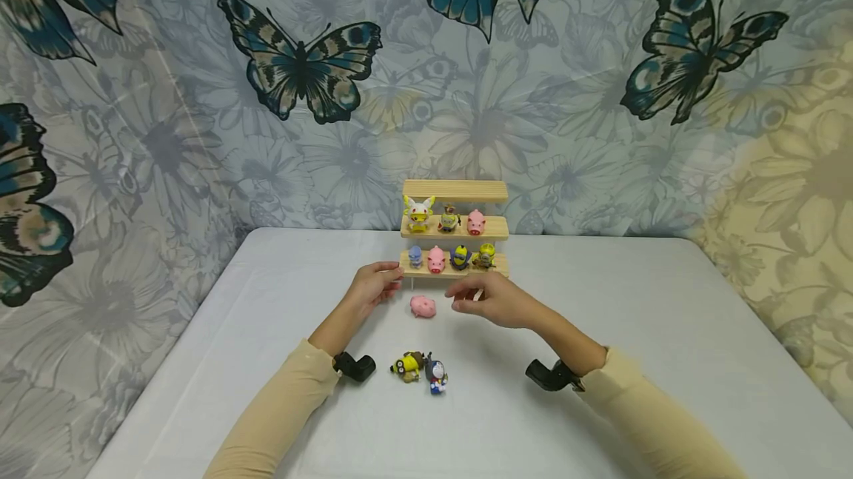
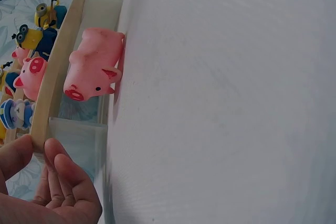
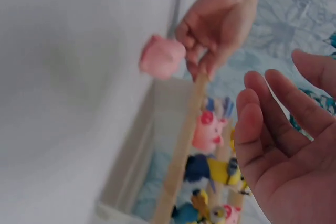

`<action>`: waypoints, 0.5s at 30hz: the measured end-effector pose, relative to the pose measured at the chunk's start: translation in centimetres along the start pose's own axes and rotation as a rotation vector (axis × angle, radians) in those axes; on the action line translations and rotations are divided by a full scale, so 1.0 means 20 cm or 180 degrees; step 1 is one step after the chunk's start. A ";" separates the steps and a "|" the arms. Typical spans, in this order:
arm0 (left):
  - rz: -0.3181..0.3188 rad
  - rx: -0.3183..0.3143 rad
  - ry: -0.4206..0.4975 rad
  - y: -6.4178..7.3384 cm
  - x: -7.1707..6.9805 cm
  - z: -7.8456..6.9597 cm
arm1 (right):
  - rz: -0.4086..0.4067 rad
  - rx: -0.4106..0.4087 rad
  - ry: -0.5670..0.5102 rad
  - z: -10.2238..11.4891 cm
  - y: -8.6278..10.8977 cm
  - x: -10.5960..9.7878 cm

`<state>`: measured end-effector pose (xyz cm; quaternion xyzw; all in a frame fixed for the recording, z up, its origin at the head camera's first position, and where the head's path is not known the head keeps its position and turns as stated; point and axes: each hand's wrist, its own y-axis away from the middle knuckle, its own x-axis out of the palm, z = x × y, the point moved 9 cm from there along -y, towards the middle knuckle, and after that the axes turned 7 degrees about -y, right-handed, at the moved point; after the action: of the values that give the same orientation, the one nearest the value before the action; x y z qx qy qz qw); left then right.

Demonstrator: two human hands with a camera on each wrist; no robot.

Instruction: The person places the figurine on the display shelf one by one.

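Note:
My left hand pinches the left end of the lowest board of a small tiered wooden shelf between thumb and fingers, as the left wrist view also shows. Near the front right of that board hovers my right hand, its fingers loosely bent and nothing in them. A pink pig figure is on the white table in front of the shelf, between the two hands. Along the lowest board stand a blue figure, another pink pig and two yellow figures.
The middle board carries a white-and-yellow eared figure, a small yellow figure and a pink pig. Closer to me on the table lie a yellow figure and a blue-and-white figure. A butterfly-patterned cloth hangs behind.

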<state>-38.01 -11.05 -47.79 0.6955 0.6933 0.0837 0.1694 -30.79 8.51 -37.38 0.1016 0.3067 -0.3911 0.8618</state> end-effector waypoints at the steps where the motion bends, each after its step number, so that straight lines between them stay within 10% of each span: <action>1: 0.0001 0.0002 -0.0001 0.00 0.00 0.00 | 0.0082 -0.0006 -0.0023 -0.01 0.00 0.04; 15: -0.0015 -0.0021 -0.0002 0.01 0.00 0.00 | 0.0895 0.0296 -0.0312 -0.10 0.04 0.40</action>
<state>-37.87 -11.06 -47.81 0.6934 0.6945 0.0853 0.1722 -27.01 4.91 -43.87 0.1641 0.2286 -0.2848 0.9164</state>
